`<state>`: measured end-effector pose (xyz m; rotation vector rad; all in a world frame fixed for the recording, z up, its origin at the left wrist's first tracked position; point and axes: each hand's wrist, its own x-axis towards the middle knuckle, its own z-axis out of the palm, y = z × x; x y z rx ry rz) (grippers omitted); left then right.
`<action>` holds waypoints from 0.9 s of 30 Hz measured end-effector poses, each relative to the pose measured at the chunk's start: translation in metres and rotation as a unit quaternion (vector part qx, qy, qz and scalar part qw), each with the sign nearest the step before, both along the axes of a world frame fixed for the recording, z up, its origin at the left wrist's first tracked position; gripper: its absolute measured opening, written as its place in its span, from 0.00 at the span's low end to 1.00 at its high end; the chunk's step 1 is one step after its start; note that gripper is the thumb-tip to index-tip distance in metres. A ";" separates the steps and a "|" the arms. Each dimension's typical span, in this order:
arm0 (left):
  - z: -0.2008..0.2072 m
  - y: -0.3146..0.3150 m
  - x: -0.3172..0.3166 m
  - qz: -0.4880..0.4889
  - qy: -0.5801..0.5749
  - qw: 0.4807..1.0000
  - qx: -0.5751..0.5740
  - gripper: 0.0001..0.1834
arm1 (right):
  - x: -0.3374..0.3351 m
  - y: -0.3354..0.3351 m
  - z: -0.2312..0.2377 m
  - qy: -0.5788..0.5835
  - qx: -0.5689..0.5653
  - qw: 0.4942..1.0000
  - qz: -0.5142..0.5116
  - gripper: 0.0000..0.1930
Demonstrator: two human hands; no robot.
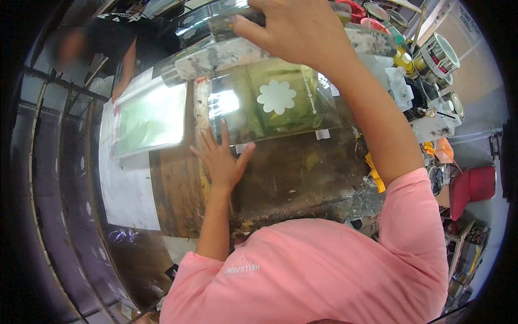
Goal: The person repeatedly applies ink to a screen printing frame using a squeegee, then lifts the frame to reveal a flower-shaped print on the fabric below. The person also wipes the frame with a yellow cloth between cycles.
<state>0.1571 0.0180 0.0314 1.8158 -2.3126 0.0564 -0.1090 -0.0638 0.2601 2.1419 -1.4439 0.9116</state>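
A clear plastic sheet [226, 110] lies on the stained worktable, over a yellow-green patch with a white flower shape [276, 97]. My left hand [221, 162] is spread open at the near left edge of this sheet, fingertips touching it. At the far side, my right hand [297, 29] grips a paint-stained frame [226, 56], which looks like a printing screen's; its thumb shows and the other fingers are partly cut off by the upper edge. Left of the sheet lies a shiny stack of clear plastic pieces [151, 119] on white paper.
Another person [121, 46] in dark clothes leans in at the far left, a hand near the stack. Paint cans [436, 56] and white plastic containers [398, 89] crowd the right side. A red chair [474, 189] stands farther right. Metal racks [62, 178] run along the left.
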 end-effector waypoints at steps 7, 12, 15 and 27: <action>-0.011 0.006 -0.020 -0.044 0.088 0.995 0.028 0.58 | -0.003 -0.012 0.022 -0.003 0.038 0.999 -0.024 0.29; 0.032 -0.039 -0.050 -0.076 0.309 0.944 -0.094 0.39 | -0.004 -0.016 0.021 -0.008 0.014 1.000 -0.016 0.28; 0.079 -0.060 -0.054 -0.016 0.405 0.914 -0.028 0.34 | -0.004 -0.021 0.025 -0.009 0.019 1.000 -0.010 0.28; 0.078 -0.120 0.128 0.147 0.354 0.919 -0.094 0.39 | 0.004 -0.007 0.032 -0.026 0.027 0.999 -0.028 0.25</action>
